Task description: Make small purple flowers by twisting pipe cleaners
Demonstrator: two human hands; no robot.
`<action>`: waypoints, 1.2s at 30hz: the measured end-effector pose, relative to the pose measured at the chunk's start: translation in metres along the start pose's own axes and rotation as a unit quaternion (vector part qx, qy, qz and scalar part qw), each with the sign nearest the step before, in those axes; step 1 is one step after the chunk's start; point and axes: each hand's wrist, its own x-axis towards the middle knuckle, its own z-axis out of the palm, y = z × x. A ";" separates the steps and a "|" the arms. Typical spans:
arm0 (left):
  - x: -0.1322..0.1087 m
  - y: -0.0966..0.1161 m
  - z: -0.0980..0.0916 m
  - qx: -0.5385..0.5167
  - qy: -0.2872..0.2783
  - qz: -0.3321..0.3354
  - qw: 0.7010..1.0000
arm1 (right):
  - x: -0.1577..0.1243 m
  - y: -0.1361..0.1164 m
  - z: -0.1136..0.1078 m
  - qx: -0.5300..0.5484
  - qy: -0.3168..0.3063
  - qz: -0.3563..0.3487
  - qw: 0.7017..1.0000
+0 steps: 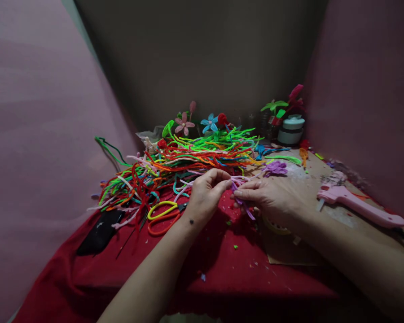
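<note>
Head view. We find the left hand (207,190) with thumb and forefinger pinched together on a small bundle of fuzzy purple and lilac pipe-cleaner stems (245,207). The right hand (269,197) grips the same bundle between thumb and fingers, its exact contact partly hidden. The bundle sits between the two hands, above the counter covered in red cloth (222,273).

Just beyond the hands we note a tangled heap of multicoloured fuzzy stems (202,152); pale stems lie beside the left hand, and in our judgement they could snag and be dragged into the work. A pair of scissors with one yellow and one orange-red handle (163,218) lies beside the left wrist, blades partly covered; a careless sweep of that arm could knock or meet them.

On the brown board (309,175), well right of the bundle, rests a pink plastic glue gun (360,204). We cannot tell whether it is hot; if so, a stray right arm risks a burn. Should either pinch loosen, we consider the thin stems liable to slip or splay.
</note>
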 end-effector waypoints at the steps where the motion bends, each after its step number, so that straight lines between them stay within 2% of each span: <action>1: 0.000 0.000 -0.001 0.044 -0.004 0.020 0.999 | 0.000 -0.002 0.001 -0.001 0.010 0.012 1.000; 4: 0.001 -0.001 -0.005 0.163 0.012 0.095 0.982 | -0.002 -0.010 0.004 -0.018 0.040 0.045 0.998; 7: 0.001 0.002 -0.006 0.182 0.004 0.104 0.978 | -0.003 -0.015 0.006 -0.039 0.050 0.035 0.997; 9: 0.001 0.006 -0.007 0.141 -0.017 0.057 0.988 | -0.004 -0.015 0.007 -0.053 0.056 0.025 0.997; 12: 0.000 0.007 -0.008 -0.004 -0.064 -0.068 0.996 | -0.005 -0.011 0.008 -0.050 0.063 0.012 0.997; 14: 0.000 0.004 -0.007 -0.126 -0.082 -0.140 0.979 | -0.005 -0.008 0.009 -0.033 0.054 0.004 0.998; 17: -0.001 -0.001 -0.003 -0.225 -0.080 -0.183 0.954 | -0.005 -0.005 0.010 -0.001 0.045 0.009 0.999; 25: -0.002 0.006 0.005 -0.180 -0.034 -0.152 0.971 | -0.005 -0.008 0.011 0.106 0.002 0.060 0.993; 30: 0.000 0.008 0.004 -0.110 -0.034 -0.120 0.986 | -0.002 0.000 0.008 0.099 -0.002 0.078 0.992; 36: -0.004 0.000 0.008 -0.042 -0.038 -0.095 0.994 | -0.002 0.000 0.009 0.095 -0.012 0.098 0.991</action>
